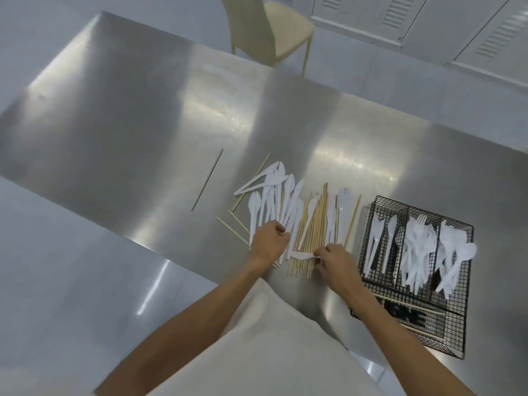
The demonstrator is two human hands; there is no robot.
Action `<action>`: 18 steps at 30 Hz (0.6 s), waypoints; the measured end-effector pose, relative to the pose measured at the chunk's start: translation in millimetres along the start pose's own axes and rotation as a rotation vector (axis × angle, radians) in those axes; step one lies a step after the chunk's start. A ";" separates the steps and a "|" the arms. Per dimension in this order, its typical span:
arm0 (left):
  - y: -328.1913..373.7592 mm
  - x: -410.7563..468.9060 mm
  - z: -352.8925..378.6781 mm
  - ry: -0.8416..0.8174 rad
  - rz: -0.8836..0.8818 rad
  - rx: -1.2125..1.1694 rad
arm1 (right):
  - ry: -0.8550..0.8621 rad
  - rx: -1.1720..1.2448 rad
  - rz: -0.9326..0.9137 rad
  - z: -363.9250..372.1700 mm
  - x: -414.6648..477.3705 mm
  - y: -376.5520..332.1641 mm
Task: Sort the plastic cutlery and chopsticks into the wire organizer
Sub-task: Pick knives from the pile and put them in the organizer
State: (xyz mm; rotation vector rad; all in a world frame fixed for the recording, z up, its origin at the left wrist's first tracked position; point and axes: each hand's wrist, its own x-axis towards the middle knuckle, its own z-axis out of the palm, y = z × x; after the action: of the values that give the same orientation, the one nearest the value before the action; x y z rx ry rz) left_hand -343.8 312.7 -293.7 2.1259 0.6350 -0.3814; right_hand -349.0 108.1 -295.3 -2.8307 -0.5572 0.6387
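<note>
left hand [270,239] curled on loose knives [288,201], right hand [338,262] pinching white utensil [301,255]

steel table [128,110] | cream chair [271,27] beyond its far edge | white louvred cabinets [428,18]

A brushed steel tabletop [128,110] with soft glare streaks carries everything. Close to its near edge lies a loose spread of white plastic cutlery [274,201], the pieces roughly parallel, running from the near edge toward the far one. Beside it, toward the right end, wooden chopsticks [317,221] lie in a tight row, with some white pieces on top of them; a few more poke out from the spread's left side. A single chopstick [207,179] lies apart, further left. A black wire organizer [454,338] sits at the near edge, just right of the chopsticks.
</note>
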 end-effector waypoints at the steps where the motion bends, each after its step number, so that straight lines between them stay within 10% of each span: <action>1: -9.0 3.7 -10.4 0.038 -0.039 0.003 | 0.006 -0.038 0.008 2.9 0.1 -2.1; 18: -28.9 65.4 -70.5 -0.035 -0.174 0.121 | -0.065 -0.070 0.125 7.1 9.5 -20.6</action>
State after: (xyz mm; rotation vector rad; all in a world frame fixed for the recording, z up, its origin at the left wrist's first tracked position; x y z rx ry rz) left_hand -303.4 404.1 -303.0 2.1795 0.7976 -0.5645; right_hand -350.8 131.3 -299.8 -2.9378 -0.4232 0.7505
